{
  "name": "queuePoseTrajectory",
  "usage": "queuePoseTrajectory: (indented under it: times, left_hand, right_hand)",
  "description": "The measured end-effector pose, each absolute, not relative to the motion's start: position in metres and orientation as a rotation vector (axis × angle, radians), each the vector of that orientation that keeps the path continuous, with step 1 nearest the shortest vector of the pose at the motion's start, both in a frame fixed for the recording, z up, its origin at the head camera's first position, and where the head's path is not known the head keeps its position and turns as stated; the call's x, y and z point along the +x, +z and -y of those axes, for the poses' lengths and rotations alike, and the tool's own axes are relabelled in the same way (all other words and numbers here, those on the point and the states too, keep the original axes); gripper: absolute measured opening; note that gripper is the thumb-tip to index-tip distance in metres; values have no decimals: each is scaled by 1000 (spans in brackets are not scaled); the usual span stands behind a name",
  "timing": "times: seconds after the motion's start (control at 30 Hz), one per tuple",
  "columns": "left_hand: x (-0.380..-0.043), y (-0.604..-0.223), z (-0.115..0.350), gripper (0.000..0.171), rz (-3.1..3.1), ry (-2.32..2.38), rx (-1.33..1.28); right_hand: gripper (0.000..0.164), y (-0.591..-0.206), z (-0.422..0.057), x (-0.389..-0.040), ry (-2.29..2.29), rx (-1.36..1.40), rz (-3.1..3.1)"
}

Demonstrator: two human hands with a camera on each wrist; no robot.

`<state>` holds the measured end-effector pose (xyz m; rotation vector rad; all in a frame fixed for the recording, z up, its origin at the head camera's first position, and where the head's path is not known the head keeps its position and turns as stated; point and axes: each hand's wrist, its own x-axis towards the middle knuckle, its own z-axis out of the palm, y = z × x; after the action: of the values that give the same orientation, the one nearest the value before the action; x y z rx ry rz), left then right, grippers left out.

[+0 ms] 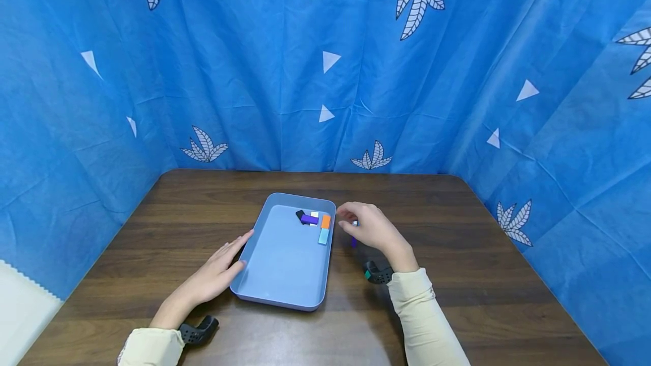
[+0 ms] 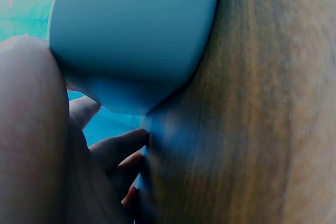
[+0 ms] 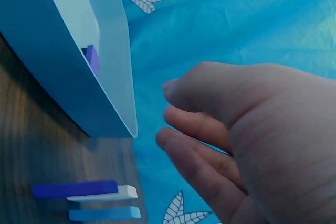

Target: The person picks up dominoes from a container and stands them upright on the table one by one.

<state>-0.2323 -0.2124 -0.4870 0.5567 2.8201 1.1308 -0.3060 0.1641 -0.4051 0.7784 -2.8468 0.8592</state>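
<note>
A light blue plastic tray (image 1: 281,267) lies on the wooden table. Inside its far right part are several small flat blocks: a purple block (image 1: 309,219) over a black block (image 1: 300,215) and a white block (image 1: 314,214), plus an orange block (image 1: 325,222) touching a light blue block (image 1: 323,236). My left hand (image 1: 216,270) touches the tray's left side with fingers extended. Beyond the right wall hovers my right hand (image 1: 373,227), fingers loosely bent and holding nothing. Below it in the right wrist view lie a purple block (image 3: 73,189), a white block (image 3: 127,192) and a blue block (image 3: 105,214).
The brown table (image 1: 458,298) reaches a blue patterned curtain (image 1: 285,72) at the back and sides. A black wrist device (image 1: 198,330) sits on the left wrist, another wrist device (image 1: 377,273) on the right. White material (image 1: 22,309) shows at the left edge.
</note>
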Motion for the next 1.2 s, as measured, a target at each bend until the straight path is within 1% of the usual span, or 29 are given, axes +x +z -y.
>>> queuePoseTrajectory:
  times: [0.23, 0.7, 1.2]
  left_hand:
    - [-233, -487, 213, 62, -2816, 1134, 564]
    - [-232, -485, 213, 62, -2824, 1128, 571]
    - [-234, -486, 213, 63, -2831, 1121, 558]
  right_hand:
    - [30, -409, -154, -306, 853, 773, 2810]
    - [41, -424, -127, -306, 845, 776, 2768]
    - [41, -445, -101, -312, 863, 730, 2728]
